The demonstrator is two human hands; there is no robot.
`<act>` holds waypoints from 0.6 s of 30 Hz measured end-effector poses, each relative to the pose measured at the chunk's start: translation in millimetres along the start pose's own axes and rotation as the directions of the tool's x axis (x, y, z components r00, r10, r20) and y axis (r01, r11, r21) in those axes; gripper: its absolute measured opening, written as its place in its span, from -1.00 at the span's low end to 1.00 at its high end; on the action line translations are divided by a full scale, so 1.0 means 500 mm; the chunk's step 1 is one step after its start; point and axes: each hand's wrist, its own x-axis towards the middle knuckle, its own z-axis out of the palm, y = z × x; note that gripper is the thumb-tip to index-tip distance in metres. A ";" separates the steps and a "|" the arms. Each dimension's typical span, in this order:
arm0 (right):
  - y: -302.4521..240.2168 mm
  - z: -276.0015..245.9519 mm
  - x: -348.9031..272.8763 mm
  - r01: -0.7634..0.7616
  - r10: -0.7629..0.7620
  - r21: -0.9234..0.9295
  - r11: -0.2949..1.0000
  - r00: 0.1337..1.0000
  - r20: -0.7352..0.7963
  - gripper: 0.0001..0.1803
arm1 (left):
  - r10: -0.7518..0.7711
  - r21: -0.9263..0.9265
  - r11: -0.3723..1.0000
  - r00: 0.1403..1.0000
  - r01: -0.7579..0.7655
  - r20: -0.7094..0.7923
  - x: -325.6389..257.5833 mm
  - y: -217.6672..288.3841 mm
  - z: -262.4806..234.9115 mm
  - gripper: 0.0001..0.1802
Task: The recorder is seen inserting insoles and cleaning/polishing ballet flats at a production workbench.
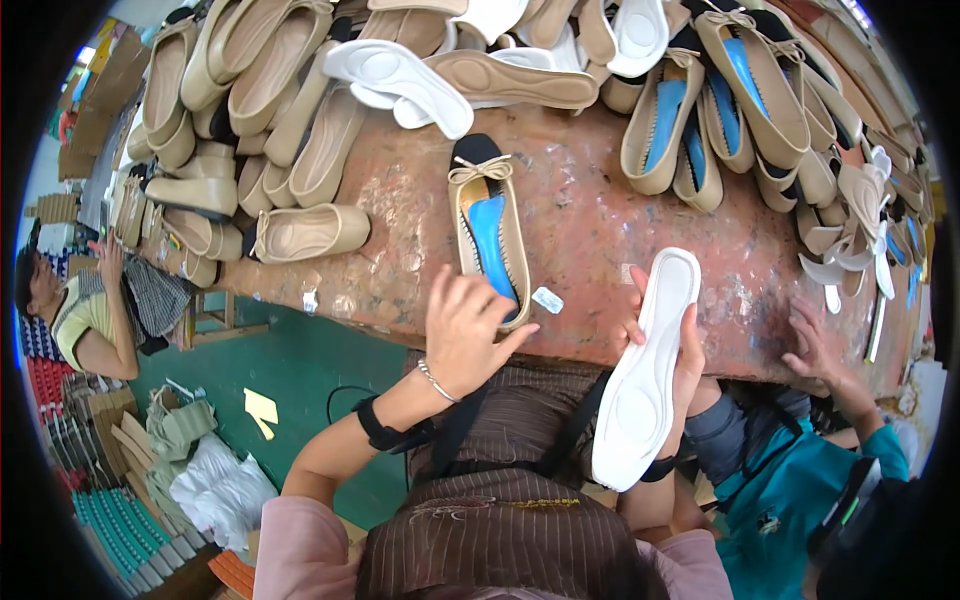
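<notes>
- A worn, red-brown work table (590,190) spreads beneath and beyond the fingers, while a green floor (300,370) lies below, to the left of the left fingers.
- The left hand (465,335) is over the heel of 1 beige ballet flat with a black toe, thin bow and bright blue inner sole (487,230); its fingers are loosely bent and the thumb is spread away from them (whether they pinch the heel, I cannot tell).
- That shoe lies on the table, its toe pointing away from the left fingers.
- The right hand (691,365) grasps 1 long, white, contoured insole (640,390), fingertips along its left edge and thumb along its right, clear of the shoe.
- Between the 2 hands, just right of the left fingers, lies a small, pale, rectangular slip (547,299).
- Farther out, left of the left fingers, are heaped plain beige flats (265,90); straight beyond them, loose white and tan insoles (400,75); beyond the right fingers, beige flats with blue inner soles (665,115).
- Right of the right fingers, a co-worker's hand (812,345) is at the table edge, fingers spread.
</notes>
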 end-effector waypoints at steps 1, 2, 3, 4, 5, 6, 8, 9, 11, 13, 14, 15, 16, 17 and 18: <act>-0.001 0.005 0.003 -0.011 0.011 -0.006 1.000 1.000 0.002 -0.14 | -0.012 0.001 1.000 1.000 0.012 -0.003 -0.006 0.001 0.000 -0.69; -0.004 0.008 0.005 -0.050 0.050 -0.019 0.999 0.999 0.004 -0.17 | 0.029 -0.042 0.999 0.999 -0.029 0.015 -0.010 0.002 -0.003 -0.75; -0.008 0.007 0.008 -0.078 0.078 -0.029 0.997 0.997 0.000 -0.19 | 0.082 -0.090 0.993 0.996 -0.079 0.033 -0.008 0.001 -0.003 -0.82; -0.009 0.006 0.009 -0.079 0.079 -0.032 0.996 0.997 -0.002 -0.19 | 0.080 -0.094 0.993 0.996 -0.076 0.033 -0.008 -0.006 -0.014 -0.82; -0.010 0.002 0.011 -0.095 0.096 -0.026 0.995 0.995 0.039 -0.20 | 0.168 -0.173 0.972 0.986 -0.161 0.023 -0.009 -0.020 -0.039 -0.82; -0.008 -0.006 0.011 -0.108 0.109 -0.012 0.994 0.991 0.075 -0.22 | 0.258 -0.251 0.936 0.966 -0.246 0.014 -0.011 -0.036 -0.064 -0.81; -0.008 -0.016 0.013 -0.104 0.108 -0.044 0.994 0.990 0.086 -0.20 | 0.326 -0.281 0.911 0.944 -0.300 0.048 -0.034 -0.064 -0.108 -0.76; -0.007 -0.020 0.014 -0.100 0.108 -0.078 0.992 0.988 0.106 -0.19 | 0.349 -0.279 0.908 0.933 -0.313 0.086 -0.049 -0.079 -0.126 -0.76; -0.010 -0.017 0.018 -0.088 0.095 -0.098 0.991 0.992 0.077 -0.18 | 0.372 -0.280 0.904 0.918 -0.324 0.138 -0.074 -0.115 -0.151 -0.75; -0.015 -0.011 0.020 -0.098 0.122 -0.187 0.977 0.986 0.118 -0.23 | 0.300 -0.095 0.953 0.935 -0.287 0.189 -0.103 -0.152 -0.157 -0.74; -0.015 -0.017 0.023 -0.110 0.131 -0.176 0.978 0.985 0.112 -0.23 | 0.293 -0.093 0.955 0.934 -0.280 0.204 -0.112 -0.160 -0.157 -0.74; -0.021 -0.014 0.028 -0.030 0.052 -0.390 0.920 0.998 0.046 -0.25 | 0.220 -0.042 0.975 0.961 -0.216 0.168 -0.108 -0.164 -0.161 -0.74; -0.022 -0.003 0.029 0.031 -0.039 -0.588 0.808 0.999 -0.001 -0.27 | 0.147 0.006 0.989 0.981 -0.149 0.128 -0.104 -0.170 -0.165 -0.74; -0.024 0.012 0.025 0.036 -0.170 -0.692 0.721 0.977 -0.126 -0.46 | 0.130 0.042 0.989 0.974 -0.140 0.186 -0.111 -0.191 -0.156 -0.63; -0.019 0.032 0.034 0.030 -0.168 -0.682 0.731 0.976 -0.136 -0.46 | 0.133 0.045 0.988 0.971 -0.145 0.201 -0.106 -0.186 -0.148 -0.63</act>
